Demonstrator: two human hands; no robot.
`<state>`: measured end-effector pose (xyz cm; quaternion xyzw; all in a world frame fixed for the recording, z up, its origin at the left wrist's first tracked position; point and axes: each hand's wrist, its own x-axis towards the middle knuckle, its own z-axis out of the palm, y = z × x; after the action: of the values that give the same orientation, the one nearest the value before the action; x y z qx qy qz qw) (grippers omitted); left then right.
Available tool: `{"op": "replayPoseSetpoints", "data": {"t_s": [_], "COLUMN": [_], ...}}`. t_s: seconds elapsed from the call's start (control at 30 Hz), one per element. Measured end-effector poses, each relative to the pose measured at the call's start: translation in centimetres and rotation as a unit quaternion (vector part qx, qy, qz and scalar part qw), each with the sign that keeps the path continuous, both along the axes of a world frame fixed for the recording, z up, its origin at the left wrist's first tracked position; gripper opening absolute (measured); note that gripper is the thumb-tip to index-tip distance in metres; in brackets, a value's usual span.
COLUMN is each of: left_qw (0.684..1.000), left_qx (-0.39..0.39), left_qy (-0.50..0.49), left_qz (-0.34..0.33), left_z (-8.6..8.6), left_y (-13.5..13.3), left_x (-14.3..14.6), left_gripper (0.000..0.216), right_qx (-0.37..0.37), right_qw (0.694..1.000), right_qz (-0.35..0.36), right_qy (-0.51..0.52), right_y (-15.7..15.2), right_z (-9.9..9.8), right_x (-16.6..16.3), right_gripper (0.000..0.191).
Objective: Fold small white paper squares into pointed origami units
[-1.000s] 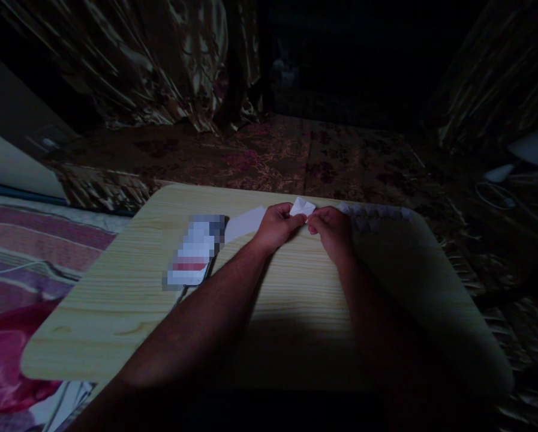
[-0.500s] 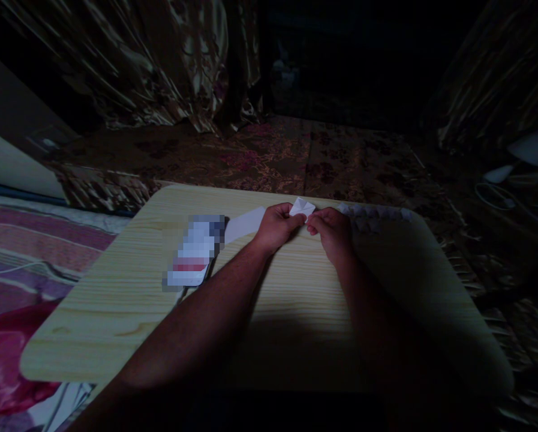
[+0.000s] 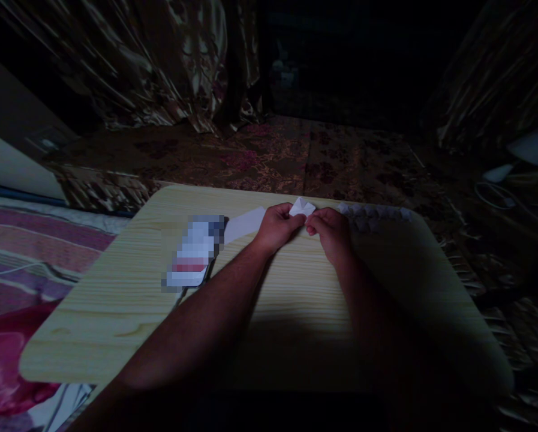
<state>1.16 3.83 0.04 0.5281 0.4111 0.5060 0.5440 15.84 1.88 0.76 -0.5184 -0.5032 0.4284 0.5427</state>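
A small folded piece of white paper with crease lines is held up near the far edge of the wooden table. My left hand pinches its left side, thumb across the lower front. On the right, my right hand grips the lower right corner between thumb and fingers. Left of my hands lies a flat sheet of white paper. Several small folded paper pieces sit in rows at the far right of the table, dim in shadow.
A blurred-out phone-like object lies on the table's left part. Striped bedding and a pink cloth are at the left. Behind the table is a patterned cloth-covered ledge with curtains; a white lamp-like object stands at right.
The top of the folded paper has shifted slightly between my fingers, its upper point now looking more raised. Both hands stay in nearly the same place.
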Motion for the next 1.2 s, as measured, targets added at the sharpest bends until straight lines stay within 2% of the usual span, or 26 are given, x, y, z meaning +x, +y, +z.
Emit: {"op": "replayPoseSetpoints", "data": {"t_s": [0.27, 0.8, 1.2], "left_qw": [1.0, 0.999, 1.0], "left_qx": [0.012, 0.006, 0.004], "left_qy": [0.008, -0.033, 0.014], "left_qz": [-0.001, 0.003, 0.013], "left_z": [-0.3, -0.7, -0.5], "left_y": [0.1, 0.3, 0.3], "left_x": [-0.1, 0.0, -0.1], "left_gripper": [0.026, 0.022, 0.03], "right_qx": [0.022, 0.014, 0.015], "right_qw": [0.999, 0.998, 0.998], "right_qz": [0.019, 0.043, 0.044], "right_qy": [0.012, 0.048, 0.038], "right_y": [0.1, 0.3, 0.4], "right_z": [-0.5, -1.0, -1.2], "right_x": [0.1, -0.1, 0.1], "right_gripper": [0.013, 0.012, 0.012]}}
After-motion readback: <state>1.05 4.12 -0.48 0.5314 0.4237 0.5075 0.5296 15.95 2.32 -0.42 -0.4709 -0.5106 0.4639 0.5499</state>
